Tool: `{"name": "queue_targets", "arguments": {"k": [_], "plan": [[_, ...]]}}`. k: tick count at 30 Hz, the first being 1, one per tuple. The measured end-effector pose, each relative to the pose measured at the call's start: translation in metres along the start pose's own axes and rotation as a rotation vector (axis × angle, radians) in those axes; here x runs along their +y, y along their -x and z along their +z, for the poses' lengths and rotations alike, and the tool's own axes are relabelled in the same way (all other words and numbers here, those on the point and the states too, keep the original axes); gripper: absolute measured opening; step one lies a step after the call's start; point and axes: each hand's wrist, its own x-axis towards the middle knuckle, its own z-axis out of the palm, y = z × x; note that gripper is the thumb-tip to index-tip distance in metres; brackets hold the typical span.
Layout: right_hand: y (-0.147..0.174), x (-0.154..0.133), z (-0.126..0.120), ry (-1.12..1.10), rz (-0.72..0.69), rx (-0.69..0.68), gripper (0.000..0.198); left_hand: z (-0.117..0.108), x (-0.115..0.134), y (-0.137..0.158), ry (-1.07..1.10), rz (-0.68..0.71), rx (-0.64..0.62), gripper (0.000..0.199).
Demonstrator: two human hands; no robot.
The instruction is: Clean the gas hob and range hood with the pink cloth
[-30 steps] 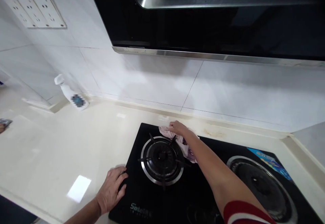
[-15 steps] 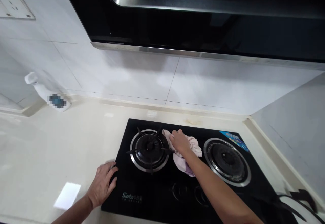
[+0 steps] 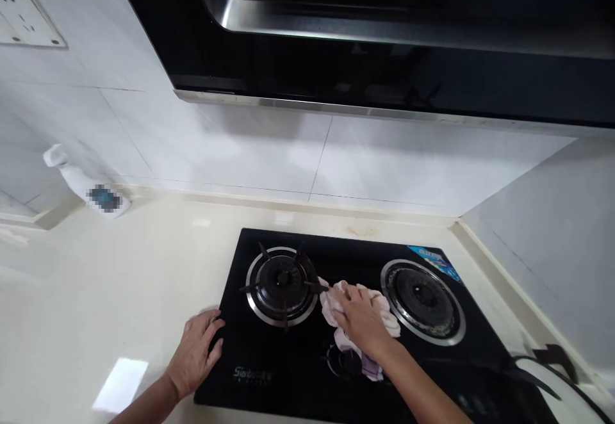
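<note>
- Right hand: palm down on a bunched, pale pink cloth. We see the fingers a little spread and bent over the folds; whether they pinch any cloth underneath, we cannot tell.
- Cloth location: on the black glass of the stove, between the left burner and the right burner. Its purple end trails beside the control knob.
- Left hand: loosely curved, holding nothing that we can see, fingers at the stove's left edge. We read this as bracing.
- Step in hand, our judgement: wiping the middle strip of the glass.
- Next move, our judgement: continuing calls for flat, even pressure, steering around the knob and clear of the pan support, whose nearest prong ends close to the right hand's fingers and could snag a fold.
- We also note a brownish mark on the pale desk behind the stove, outside the cloth's present reach.
</note>
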Motion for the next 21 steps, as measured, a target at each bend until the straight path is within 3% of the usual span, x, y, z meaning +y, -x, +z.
{"name": "queue_targets", "arguments": {"k": [4, 8, 13, 16, 18, 21], "plan": [[-0.012, 0.002, 0.003, -0.013, -0.035, 0.005, 0.041, 0.001, -0.002, 0.000, -0.024, 0.021, 0.028, 0.026], [-0.064, 0.003, -0.007, 0.038, 0.058, -0.009, 0.037, 0.004, -0.007, 0.001, -0.042, 0.033, 0.052, 0.027], [-0.119, 0.007, -0.018, 0.020, -0.095, -0.058, 0.060, 0.011, -0.018, 0.007, -0.046, 0.025, 0.053, 0.030], [-0.133, 0.015, -0.019, 0.005, -0.166, -0.085, 0.054, 0.016, -0.024, 0.011, -0.056, 0.026, 0.050, 0.031], [-0.138, 0.028, -0.018, -0.004, -0.119, -0.088, 0.046, 0.018, -0.026, 0.013, -0.064, 0.026, 0.051, 0.031], [-0.138, 0.067, -0.019, -0.006, 0.087, -0.081, 0.044, 0.018, -0.026, 0.013, -0.077, 0.024, 0.040, 0.031]]}}
